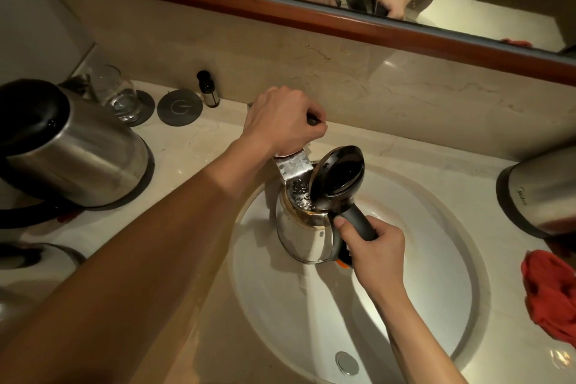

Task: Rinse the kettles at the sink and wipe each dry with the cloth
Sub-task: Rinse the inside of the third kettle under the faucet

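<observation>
You stand at a bathroom vanity, hotel-like in its fittings: a round white sink (358,305) sunk in a marble counter (193,140), a wood-framed mirror (280,9) above, a drinking glass (117,93) on a coaster (146,106).

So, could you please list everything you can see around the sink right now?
Kettle under tap: one, steel, lid open, in the sink.
Other kettles: three, steel; two on the left, one on the right.
Faucet: one, chrome, behind the basin.
Cloth: one, red, right counter.
Glass: one, clear, back left.
Coaster: one, grey, beside the glass.
Small bottle: one, dark, by the wall.
Left hand: grips the faucet handle.
Right hand: holds the kettle's handle.
</observation>
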A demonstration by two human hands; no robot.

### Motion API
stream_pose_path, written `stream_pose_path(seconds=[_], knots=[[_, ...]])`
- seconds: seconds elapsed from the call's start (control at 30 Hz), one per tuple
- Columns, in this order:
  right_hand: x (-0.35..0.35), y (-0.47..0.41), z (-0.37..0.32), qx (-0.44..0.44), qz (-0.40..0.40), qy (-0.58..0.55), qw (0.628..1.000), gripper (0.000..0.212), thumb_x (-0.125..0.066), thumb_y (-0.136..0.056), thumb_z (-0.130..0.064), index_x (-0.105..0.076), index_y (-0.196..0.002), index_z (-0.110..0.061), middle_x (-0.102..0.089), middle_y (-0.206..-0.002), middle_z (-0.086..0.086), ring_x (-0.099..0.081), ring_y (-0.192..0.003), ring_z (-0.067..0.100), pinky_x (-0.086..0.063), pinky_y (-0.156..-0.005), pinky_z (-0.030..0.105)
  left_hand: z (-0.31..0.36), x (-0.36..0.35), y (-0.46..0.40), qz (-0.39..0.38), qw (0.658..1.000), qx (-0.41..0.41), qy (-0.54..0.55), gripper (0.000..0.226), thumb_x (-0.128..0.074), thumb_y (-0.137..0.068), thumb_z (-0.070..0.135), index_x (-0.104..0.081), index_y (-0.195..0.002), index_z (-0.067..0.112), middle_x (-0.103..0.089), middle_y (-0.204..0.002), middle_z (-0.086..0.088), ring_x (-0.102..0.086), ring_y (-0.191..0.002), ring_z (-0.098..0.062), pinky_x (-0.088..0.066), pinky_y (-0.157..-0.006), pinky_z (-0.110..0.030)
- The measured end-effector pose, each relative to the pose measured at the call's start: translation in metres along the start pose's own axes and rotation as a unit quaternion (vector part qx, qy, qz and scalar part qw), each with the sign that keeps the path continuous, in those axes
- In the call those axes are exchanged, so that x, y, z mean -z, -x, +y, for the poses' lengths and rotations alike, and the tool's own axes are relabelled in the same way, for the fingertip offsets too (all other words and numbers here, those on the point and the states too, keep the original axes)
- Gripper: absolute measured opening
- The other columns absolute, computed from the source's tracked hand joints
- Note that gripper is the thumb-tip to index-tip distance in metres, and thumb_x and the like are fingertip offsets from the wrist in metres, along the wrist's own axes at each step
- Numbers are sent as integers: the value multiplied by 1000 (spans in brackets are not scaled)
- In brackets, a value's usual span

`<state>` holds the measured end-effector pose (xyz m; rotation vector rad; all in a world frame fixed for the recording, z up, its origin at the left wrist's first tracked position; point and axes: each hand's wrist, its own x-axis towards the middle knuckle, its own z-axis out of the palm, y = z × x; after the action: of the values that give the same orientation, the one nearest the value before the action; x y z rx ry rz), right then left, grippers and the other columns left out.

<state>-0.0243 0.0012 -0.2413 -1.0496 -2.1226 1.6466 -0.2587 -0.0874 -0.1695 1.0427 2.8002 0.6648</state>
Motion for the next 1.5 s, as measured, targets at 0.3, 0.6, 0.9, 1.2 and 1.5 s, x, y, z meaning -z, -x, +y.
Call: stream_pose_path(seconds=[0.3, 0.6, 0.9, 1.2, 1.5], knots=[[0, 0, 0, 0, -1, -2, 1000, 56, -74, -63, -56, -49, -56, -6, -40, -48, 0, -37, -51, 19, -36, -56, 36, 0, 0, 0, -2, 1000, 4, 0, 27, -55, -81, 50, -75, -96, 41, -75, -93, 13, -65, -96, -23, -54, -81, -38], [0, -1, 1, -1, 1, -2, 1000, 59, -74, -62, -58, -50, -59, -4, -41, -50, 3, -37, -52, 19, -37, -57, 37, -1, 0, -1, 4, 1000, -8, -2, 25, -56, -83, 48, -76, -96, 40, -75, -93, 13, -65, -95, -23, -51, -81, -34], [-1, -2, 3, -2, -1, -3, 1000, 57, -76, -62, -57, -53, -59, -5, -42, -51, 4, -39, -53, 19, -39, -57, 38, -1, 0, 0, 4, 1000, -6, -2, 23, -58, -84, 48, -76, -95, 40, -75, -92, 13, -65, -94, -22, -51, -78, -33], [-1, -1, 1, -5, -1, -4, 1000, 55, -75, -62, -57, -51, -57, -7, -41, -48, -1, -38, -52, 19, -39, -57, 37, 0, 0, -1, 5, 1000, -2, -8, 25, -57, -82, 50, -75, -96, 41, -75, -93, 13, -65, -95, -23, -52, -78, -34], [0, -2, 2, -2, -3, -1, 1000, 56, -75, -62, -56, -49, -57, -7, -38, -50, -2, -35, -54, 18, -35, -57, 37, -1, -1, -2, 2, 1000, 1, -10, 29, -54, -81, 53, -75, -98, 42, -75, -95, 13, -65, -97, -24, -54, -81, -38]])
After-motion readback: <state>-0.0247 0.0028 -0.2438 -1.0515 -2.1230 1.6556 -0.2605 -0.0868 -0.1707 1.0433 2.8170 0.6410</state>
